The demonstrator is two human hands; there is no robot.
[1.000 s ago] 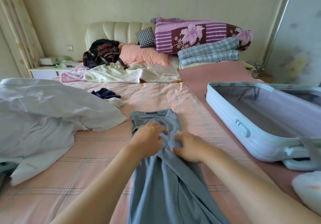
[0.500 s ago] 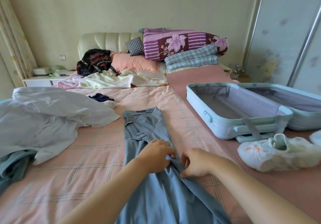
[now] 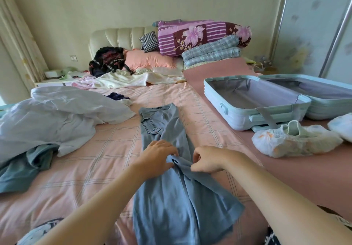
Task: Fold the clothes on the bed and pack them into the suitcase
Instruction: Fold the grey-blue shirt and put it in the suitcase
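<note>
Grey-blue trousers (image 3: 167,197) lie lengthwise on the pink checked bed (image 3: 106,164), waistband at the far end. My left hand (image 3: 158,155) and my right hand (image 3: 206,159) both pinch a raised fold of the trouser fabric at mid-length, close together. A pale blue suitcase (image 3: 247,111) lies open and empty on the bed's right side, its lid half (image 3: 327,100) flat beside it. A white garment (image 3: 57,117) is heaped at the left, with a teal garment (image 3: 21,168) under its near edge.
A bagged white bundle (image 3: 293,142) lies just in front of the suitcase, another (image 3: 341,126) at its right. Pillows, folded quilts (image 3: 202,37) and a dark bag (image 3: 107,60) crowd the headboard. A small dark cloth (image 3: 116,96) lies mid-bed. A wardrobe door stands at right.
Both hands have slid along the trousers from near the waistband toward me, still pinching the fabric. The view has swung right and down, showing more of the suitcase.
</note>
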